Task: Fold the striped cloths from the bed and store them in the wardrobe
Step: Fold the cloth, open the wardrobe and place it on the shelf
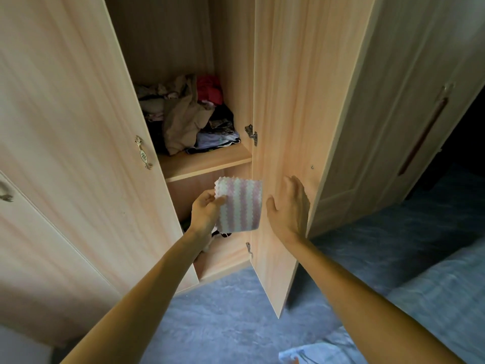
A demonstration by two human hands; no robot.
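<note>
A folded cloth (240, 204) with pink and white stripes hangs upright in front of the open wardrobe, just below its middle shelf (207, 161). My left hand (206, 211) pinches the cloth at its left edge. My right hand (288, 206) lies flat, fingers straight, against the inner face of the open wardrobe door (286, 106), a little right of the cloth. The wardrobe's lower compartment is mostly hidden behind my left hand and the cloth.
A heap of crumpled clothes (189, 114) fills the middle shelf. The left door (65, 127) with an ornate handle (143, 155) stands shut. Blue carpet (223, 319) covers the floor. A bed edge (441, 292) lies at lower right, a second wooden door (393, 114) behind my right hand.
</note>
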